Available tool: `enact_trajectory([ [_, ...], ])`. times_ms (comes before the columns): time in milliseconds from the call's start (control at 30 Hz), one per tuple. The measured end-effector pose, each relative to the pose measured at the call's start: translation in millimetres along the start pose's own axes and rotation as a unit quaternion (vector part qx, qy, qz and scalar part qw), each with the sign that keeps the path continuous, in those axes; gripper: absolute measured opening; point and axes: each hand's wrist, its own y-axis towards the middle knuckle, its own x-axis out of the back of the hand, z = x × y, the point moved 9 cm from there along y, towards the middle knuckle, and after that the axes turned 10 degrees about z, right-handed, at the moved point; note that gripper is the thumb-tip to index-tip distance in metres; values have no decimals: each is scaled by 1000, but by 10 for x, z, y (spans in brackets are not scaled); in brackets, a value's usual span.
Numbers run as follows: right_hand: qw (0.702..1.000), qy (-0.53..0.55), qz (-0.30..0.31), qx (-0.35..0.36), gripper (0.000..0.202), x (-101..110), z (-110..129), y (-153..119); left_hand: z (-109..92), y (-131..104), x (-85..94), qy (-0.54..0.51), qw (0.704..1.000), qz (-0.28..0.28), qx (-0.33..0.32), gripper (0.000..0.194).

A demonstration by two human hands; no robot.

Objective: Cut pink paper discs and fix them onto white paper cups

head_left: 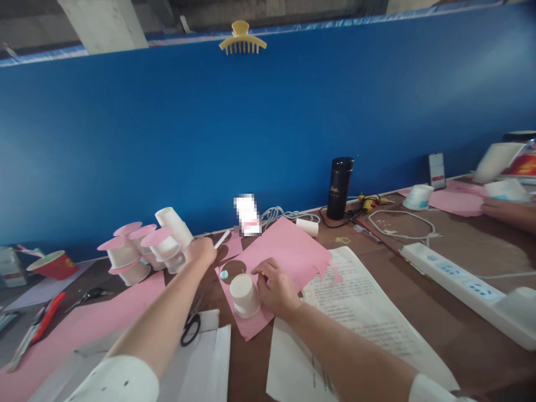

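My left hand is closed, with a slim white pen-like stick poking out of its fingers. It is close to the stacked paper cups with pink discs and a white paper tube. Nearer to me, a white paper cup stands upside down on a pink sheet with round holes cut in it. My right hand curls at that cup's right side, thumb and fingers against it. A small light-blue round piece lies beside the cup.
Scissors lie below my left forearm, and a red utility knife at far left. Printed pages and a power strip lie to the right. Behind stand a black flask and blue partition. Another person's hand is at far right.
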Motion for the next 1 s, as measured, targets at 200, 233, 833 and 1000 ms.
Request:
enact_trajectory([
  [200, 994, 94, -53, 13, 24, 219, 71, -7, -9, -1026, 482, -106, 971, -187, -105, 31],
  [233, 992, 113, -60, 15, 30, 268, 92, -16, -113, -1246, 524, -118, 955, -224, -153, 30],
  [833, 937, 293, -175, -77, 38, 602, -122, -11, -573, -1830, 97, -131, 902, -212, -353, 39],
  [1000, 924, 319, -168, -125, 25, 504, -300, 2, -614, -1749, -60, -113, 916, -164, -348, 44],
])
